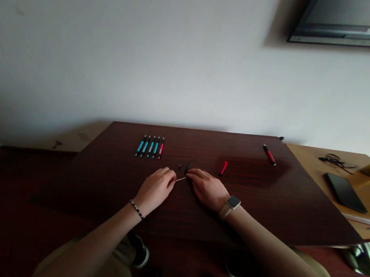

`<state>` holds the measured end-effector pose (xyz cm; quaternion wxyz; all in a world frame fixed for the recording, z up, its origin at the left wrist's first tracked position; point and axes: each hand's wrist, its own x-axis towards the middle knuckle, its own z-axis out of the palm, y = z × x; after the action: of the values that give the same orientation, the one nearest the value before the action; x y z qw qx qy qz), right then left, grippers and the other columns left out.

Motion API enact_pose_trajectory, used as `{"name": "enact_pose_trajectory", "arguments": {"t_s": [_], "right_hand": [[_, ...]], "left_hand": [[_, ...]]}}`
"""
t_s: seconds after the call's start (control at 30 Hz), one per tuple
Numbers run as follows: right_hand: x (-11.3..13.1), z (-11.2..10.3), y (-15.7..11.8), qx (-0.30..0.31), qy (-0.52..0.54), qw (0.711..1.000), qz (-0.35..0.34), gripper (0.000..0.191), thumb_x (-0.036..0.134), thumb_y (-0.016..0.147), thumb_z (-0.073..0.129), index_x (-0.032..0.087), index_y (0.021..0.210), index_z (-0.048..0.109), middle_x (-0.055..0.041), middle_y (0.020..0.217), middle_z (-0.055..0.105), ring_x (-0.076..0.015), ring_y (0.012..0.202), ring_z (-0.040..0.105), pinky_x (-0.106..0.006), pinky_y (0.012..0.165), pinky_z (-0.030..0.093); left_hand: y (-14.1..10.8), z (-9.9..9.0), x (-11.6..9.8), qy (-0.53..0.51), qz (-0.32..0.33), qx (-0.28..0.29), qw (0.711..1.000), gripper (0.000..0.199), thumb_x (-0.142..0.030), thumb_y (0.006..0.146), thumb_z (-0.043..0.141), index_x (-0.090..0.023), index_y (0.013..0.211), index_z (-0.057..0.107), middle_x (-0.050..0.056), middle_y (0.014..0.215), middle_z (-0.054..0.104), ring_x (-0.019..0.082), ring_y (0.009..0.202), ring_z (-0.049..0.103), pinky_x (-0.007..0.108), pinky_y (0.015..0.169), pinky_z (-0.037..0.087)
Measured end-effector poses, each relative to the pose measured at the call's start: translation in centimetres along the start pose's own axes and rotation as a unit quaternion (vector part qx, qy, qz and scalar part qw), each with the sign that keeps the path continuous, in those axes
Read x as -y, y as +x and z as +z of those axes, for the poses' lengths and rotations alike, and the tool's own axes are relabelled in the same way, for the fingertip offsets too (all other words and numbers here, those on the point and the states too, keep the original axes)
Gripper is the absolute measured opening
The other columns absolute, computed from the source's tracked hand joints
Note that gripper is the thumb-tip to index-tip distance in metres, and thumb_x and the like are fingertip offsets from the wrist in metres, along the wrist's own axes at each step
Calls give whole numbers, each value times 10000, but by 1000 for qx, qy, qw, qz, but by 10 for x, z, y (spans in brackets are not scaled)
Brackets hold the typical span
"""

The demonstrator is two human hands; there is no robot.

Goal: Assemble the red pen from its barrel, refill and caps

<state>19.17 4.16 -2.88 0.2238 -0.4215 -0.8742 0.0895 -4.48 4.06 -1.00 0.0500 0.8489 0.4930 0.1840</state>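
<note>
Tabletop: four blue pens, one rod

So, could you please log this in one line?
left hand: holds pen refill; right hand: at refill's other end; five pens: in row

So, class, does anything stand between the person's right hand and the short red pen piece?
Nothing visible does: just dark tabletop separates the right hand from the short red pen piece. The black piece lies left of that gap.

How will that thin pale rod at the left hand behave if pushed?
The thin rod runs straight from the left hand, so it's probably fairly stiff. Being so slender, it's likely light, and might bend under hard pushing.
</note>
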Motion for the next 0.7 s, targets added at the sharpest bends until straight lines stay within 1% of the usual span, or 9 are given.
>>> {"name": "enact_pose_trajectory", "arguments": {"t_s": [0.1, 0.27, 0.47, 0.7], "right_hand": [[1, -1, 0, 1, 3, 1000, -1, 392, 155, 1035, 481, 201, 1391, 640, -119, 1422, 643, -238, 1278, 636, -397, 1090, 551], [4, -7, 0, 9, 14, 1000, 1, 366, 155, 1038, 482, 212, 1360, 646, -108, 1358, 666, -224, 1230, 658, -365, 1043, 566], [6, -10, -1, 3, 59, 998, 11, 470, 130, 1022, 482, 235, 1477, 540, -92, 1314, 678, -211, 1185, 677, -340, 1009, 563], [5, -9, -3, 5, 82, 997, 5, 495, 140, 1029, 471, 270, 1505, 520, -79, 1290, 684, -209, 1141, 690, -335, 983, 558]], "left_hand": [[1, -1, -2, 0, -3, 3, 1000, 125, -124, 979, 582, -218, 912, 628, 39, 967, 653, 201, 901, 633, 321, 829, 495], [2, -3, -4, -3, -7, 8, 1000, 134, -127, 988, 565, -210, 906, 632, 44, 958, 652, 200, 891, 636, 322, 826, 508], [1, -1, -4, 14, 0, 9, 1000, 125, -163, 1008, 559, -212, 927, 639, 47, 978, 656, 199, 914, 632, 320, 826, 509], [3, -1, -8, 12, 0, 18, 1000, 116, -169, 1010, 565, -215, 929, 634, 50, 993, 656, 213, 947, 638, 334, 851, 514]]}}
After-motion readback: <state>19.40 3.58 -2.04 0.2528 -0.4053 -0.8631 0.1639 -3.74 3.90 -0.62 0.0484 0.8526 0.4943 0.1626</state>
